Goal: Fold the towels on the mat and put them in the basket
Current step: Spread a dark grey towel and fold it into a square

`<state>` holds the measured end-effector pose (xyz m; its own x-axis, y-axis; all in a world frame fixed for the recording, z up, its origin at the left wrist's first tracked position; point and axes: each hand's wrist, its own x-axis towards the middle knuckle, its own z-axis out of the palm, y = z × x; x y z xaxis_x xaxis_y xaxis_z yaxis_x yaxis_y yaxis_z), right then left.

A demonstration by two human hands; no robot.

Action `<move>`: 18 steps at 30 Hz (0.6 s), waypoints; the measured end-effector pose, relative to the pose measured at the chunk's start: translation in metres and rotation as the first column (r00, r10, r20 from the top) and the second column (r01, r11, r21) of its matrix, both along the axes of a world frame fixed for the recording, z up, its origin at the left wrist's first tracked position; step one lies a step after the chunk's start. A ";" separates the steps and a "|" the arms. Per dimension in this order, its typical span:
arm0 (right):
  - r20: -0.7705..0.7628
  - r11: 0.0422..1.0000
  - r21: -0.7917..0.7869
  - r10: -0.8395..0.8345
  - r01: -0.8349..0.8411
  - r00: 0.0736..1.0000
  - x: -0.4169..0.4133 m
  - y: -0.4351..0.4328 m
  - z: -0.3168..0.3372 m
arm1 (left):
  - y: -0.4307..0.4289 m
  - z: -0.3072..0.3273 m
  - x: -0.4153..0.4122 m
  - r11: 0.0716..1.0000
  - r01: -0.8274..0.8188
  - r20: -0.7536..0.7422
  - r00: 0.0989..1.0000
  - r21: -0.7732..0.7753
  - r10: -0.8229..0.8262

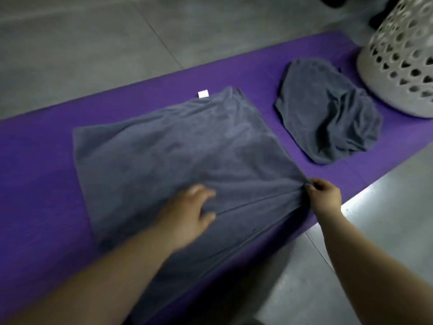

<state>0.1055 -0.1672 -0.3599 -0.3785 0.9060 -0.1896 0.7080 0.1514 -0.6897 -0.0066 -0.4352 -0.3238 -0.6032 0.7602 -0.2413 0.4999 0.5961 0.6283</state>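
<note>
Spread towel point(187, 146): grey and lying mostly flat on the mat. It sits under the left grip and reaches across to the right grip at its right-hand edge. Laid flat like this, I'd say, so the edges can be matched for a fold.
Right grip point(322, 191): clenched on that right edge, thumb and fingers pinching a bunch of cloth. Wrinkles fan out from the pinch, so it looks to be drawing the towel taut.
Left grip point(194, 207): on the cloth to the left of the right grip, with the fingers bent. It is blurred, and I can't tell whether it pinches a tuck or only presses down. Either way it seems to anchor the towel.
Crease point(253, 202): a raised line running between the two grips, likely where the fold will turn.
Tag point(203, 93): white, at the far corner, well beyond the left grip.
Crumpled towel point(328, 111): beyond the right grip and apart from the spread one. It is heaped and unfolded, apparently waiting its turn.
Mat point(35, 184): purple, under both towels.
Basket point(398, 66): white and perforated, far beyond the right grip and just beside the crumpled towel, so a short reach for folded pieces. Its inside is out of sight.
Floor point(82, 43): grey tiles around the mat.
Stage: early, I judge, with neither towel folded.
</note>
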 end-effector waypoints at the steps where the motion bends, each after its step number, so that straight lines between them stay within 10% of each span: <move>1: 0.016 1.000 -0.007 -0.028 0.028 0.999 -0.001 0.003 0.000 | -0.017 -0.011 0.017 0.996 0.048 -0.013 0.999 -0.074 -0.049; 9: -0.047 0.966 -0.233 -0.126 0.112 0.991 0.016 0.008 -0.001 | -0.088 -0.052 0.068 0.923 0.176 -0.184 0.951 -0.342 -0.250; 18: 0.245 0.999 -0.038 -0.016 0.026 0.969 0.007 0.000 0.000 | -0.105 -0.033 0.048 0.948 0.015 -0.228 0.969 -0.319 -0.092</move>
